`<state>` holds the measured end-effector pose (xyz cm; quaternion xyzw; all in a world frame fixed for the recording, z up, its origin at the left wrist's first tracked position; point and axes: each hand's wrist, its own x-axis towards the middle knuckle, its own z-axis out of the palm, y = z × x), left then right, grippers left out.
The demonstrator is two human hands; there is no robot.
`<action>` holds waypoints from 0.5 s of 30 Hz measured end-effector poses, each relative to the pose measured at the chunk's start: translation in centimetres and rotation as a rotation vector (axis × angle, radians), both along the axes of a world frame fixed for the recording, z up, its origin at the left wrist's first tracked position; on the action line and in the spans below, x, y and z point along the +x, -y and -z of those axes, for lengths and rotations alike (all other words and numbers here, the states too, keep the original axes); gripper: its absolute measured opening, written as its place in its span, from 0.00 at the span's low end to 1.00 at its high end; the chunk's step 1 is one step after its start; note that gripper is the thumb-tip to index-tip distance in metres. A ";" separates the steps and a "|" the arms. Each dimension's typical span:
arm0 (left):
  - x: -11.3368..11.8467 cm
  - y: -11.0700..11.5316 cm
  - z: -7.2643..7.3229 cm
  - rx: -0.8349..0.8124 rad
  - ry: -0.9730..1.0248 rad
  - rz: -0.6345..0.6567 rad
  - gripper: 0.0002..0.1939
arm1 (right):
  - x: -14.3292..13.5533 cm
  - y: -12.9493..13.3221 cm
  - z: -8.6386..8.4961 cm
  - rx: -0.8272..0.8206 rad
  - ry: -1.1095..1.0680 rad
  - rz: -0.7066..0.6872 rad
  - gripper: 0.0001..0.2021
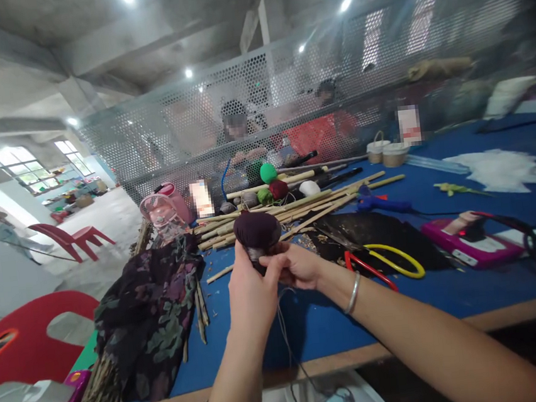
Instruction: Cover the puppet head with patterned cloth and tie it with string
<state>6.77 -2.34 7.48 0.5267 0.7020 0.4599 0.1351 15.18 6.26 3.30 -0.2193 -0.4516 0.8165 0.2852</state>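
Note:
In the head view, my left hand (250,285) is wrapped round the lower part of a dark purple, rounded, mushroom-shaped piece (257,230) that looks covered in yarn or cloth. Its underside is greyish and mostly hidden by my fingers. My right hand (300,266) meets it from the right, fingers pinched together at its base. A thin grey thread (284,332) hangs from beneath the hands, down past the table edge. Just behind the piece lie bamboo sticks (237,228) and balls in green (268,173), dark red (278,190) and white (309,189).
Scissors with red and yellow handles (397,258) lie on black cloth to the right, near a blue glue gun (384,202) and a magenta device (474,244). Floral dark fabric (151,319) drapes at left. Beyond a perforated metal screen (185,127) sit other people.

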 end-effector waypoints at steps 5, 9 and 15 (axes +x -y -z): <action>-1.9 -0.6 1.1 0.018 0.185 0.130 0.27 | 0.1 -0.3 0.2 0.104 -0.053 -0.033 0.16; -3.1 -1.5 0.4 -0.015 0.519 0.233 0.23 | 0.7 -0.6 -1.2 0.329 0.016 0.095 0.15; -4.9 -3.6 0.3 -0.039 0.876 0.417 0.18 | 1.1 -1.3 -4.2 0.790 0.243 0.228 0.14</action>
